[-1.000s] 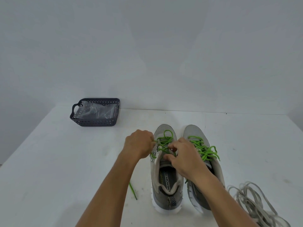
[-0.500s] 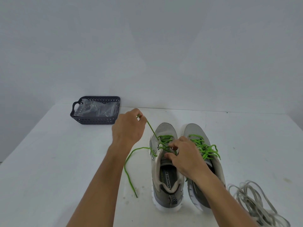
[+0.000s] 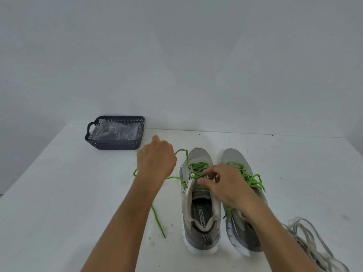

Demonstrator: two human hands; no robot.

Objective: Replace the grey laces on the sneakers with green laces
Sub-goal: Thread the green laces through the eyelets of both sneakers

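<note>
Two grey sneakers stand side by side on the white table, toes away from me. The left sneaker (image 3: 198,205) carries a green lace (image 3: 196,167) partly threaded through its eyelets. My left hand (image 3: 156,160) is left of its toe and grips that lace, which runs slack from the fist to the eyelets, while its free end (image 3: 157,220) trails on the table. At the upper eyelets my right hand (image 3: 222,185) pinches the lace. The right sneaker (image 3: 241,193) is laced in green and partly hidden by my right forearm.
A dark perforated plastic basket (image 3: 115,144) with clear plastic bags inside stands at the back left. A heap of grey laces (image 3: 314,246) lies at the front right near the table edge. A plain wall rises behind the table.
My left hand drew the green lace out and away from the left sneaker, then came back a little toward it, leaving the lace slack. My right hand stayed at the eyelets.
</note>
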